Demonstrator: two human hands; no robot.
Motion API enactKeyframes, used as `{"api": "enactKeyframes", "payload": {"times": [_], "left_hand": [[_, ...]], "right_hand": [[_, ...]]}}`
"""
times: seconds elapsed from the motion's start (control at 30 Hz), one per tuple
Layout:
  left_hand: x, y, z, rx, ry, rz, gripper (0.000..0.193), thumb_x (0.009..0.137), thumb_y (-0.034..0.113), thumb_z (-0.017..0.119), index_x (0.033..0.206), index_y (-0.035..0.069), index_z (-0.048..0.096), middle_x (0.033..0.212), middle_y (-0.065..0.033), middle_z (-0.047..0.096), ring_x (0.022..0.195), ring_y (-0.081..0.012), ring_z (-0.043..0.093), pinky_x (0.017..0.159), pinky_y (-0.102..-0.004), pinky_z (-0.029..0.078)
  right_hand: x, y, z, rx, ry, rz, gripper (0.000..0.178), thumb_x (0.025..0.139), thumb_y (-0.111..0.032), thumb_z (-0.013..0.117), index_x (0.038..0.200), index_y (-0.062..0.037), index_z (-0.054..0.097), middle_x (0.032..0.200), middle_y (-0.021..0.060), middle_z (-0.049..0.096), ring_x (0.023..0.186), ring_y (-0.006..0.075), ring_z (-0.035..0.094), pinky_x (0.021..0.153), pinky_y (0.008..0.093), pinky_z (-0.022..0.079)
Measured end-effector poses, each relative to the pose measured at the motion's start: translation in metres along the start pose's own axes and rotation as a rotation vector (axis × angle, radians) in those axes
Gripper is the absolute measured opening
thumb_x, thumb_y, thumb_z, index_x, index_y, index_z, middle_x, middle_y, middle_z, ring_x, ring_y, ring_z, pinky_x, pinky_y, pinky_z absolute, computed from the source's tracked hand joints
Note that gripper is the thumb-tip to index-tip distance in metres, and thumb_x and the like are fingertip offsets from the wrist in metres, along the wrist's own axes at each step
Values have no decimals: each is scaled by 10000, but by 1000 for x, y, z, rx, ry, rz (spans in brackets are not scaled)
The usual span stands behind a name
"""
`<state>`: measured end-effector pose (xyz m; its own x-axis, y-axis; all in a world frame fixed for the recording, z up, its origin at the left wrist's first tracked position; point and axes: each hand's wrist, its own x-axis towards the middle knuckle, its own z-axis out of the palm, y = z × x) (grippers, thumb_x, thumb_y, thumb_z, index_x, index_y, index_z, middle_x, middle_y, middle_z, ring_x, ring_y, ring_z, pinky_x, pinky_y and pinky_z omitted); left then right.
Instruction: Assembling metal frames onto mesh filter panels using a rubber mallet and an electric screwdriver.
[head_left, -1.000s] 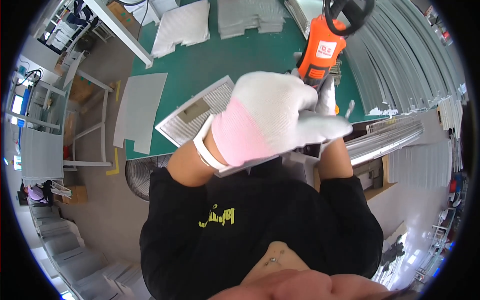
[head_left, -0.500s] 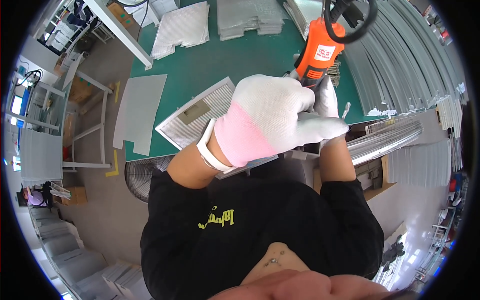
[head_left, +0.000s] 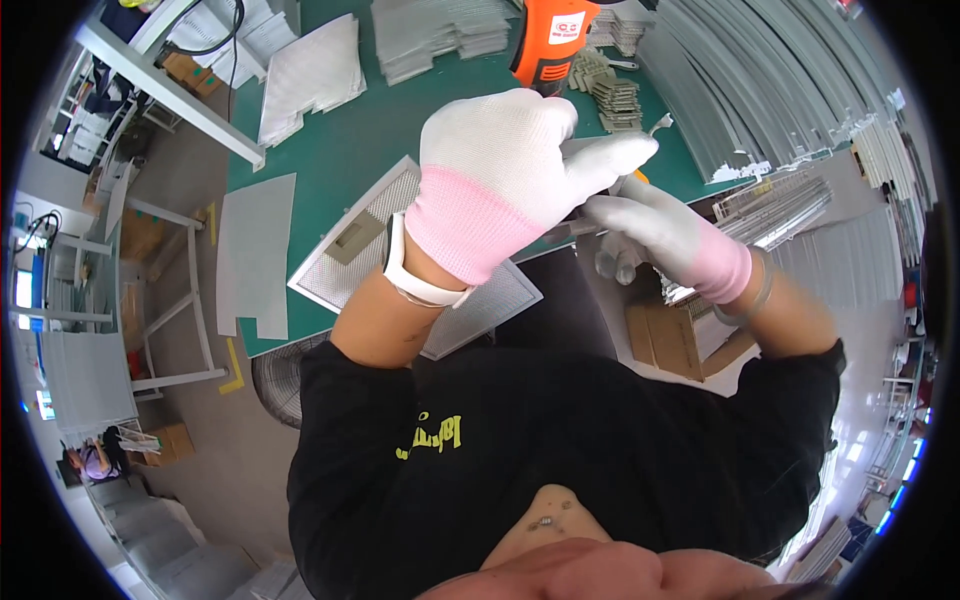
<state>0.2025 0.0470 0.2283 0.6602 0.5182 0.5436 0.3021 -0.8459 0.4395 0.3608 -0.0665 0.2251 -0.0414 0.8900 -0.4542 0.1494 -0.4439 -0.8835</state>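
Left hand: your left hand has its fingers curled under, thumb stretched right; can't tell what they grasp, the palm side is hidden.
Right hand: your right hand points left, upper fingers nearly straight, lower ones bent beneath, just below your left thumb; can't tell the grip.
Grey part: a grey part shows between your two sets of fingers, mostly covered; shape unclear.
Driver: orange plastic driver right above your left knuckles, dark nose running down behind them; contact hidden.
Panel: panel of fine metal mesh in a pale flat frame, tilted, passing under your left wrist, left of your fingers.
Clips: beige clips, thin, stacked beyond your left thumb.
Strips: long grey strips, bundled, farther right of your fingers.
Gloves: white knit, pink cuffs, greyish fingers.
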Motion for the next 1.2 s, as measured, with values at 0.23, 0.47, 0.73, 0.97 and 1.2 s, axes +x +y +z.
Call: {"api": "enactKeyframes", "payload": {"times": [0.23, 0.47, 0.73, 0.97, 1.2], "left_hand": [[2, 8, -1, 20, -5, 54, 433, 813, 434, 759, 642, 50, 658, 558, -93, 522, 498, -246, 555, 479, -338, 412], [0, 1, 1, 68, 95, 136, 331, 831, 357, 757, 705, 62, 676, 578, -82, 544, 516, -236, 561, 488, -326, 425], [1, -5, 7, 27, 83, 84, 495, 776, 500, 765, 627, 52, 614, 539, -108, 531, 502, -267, 586, 485, -345, 450], [-6, -23, 9, -5, 147, 97, 260, 833, 279, 771, 797, 40, 676, 695, -87, 600, 599, -224, 599, 564, -308, 470], [-8, -38, 13, -7, 210, 196, 144, 702, 166, 750, 758, 99, 636, 716, -75, 552, 645, -284, 584, 595, -376, 473]], "right_hand": [[13, 5, -5, 179, 16, 90, 412, 881, -217, 671, 1185, 2, 501, 885, 41, 639, 590, 46, 494, 474, 200, 388], [27, -3, -7, 76, 58, -63, 168, 871, -122, 638, 994, -11, 608, 793, 43, 639, 517, 38, 440, 437, 207, 349], [46, 2, -17, -40, 80, -52, 241, 834, -126, 664, 1042, -26, 598, 753, 45, 636, 537, 67, 503, 422, 213, 371], [36, -9, -24, -62, -6, -55, 308, 872, -259, 660, 1067, -26, 610, 760, 25, 618, 579, 68, 505, 476, 223, 389], [19, -20, -22, -130, -116, -102, 436, 947, -404, 586, 1198, -49, 619, 1023, 13, 714, 762, 62, 528, 642, 220, 429]]}}
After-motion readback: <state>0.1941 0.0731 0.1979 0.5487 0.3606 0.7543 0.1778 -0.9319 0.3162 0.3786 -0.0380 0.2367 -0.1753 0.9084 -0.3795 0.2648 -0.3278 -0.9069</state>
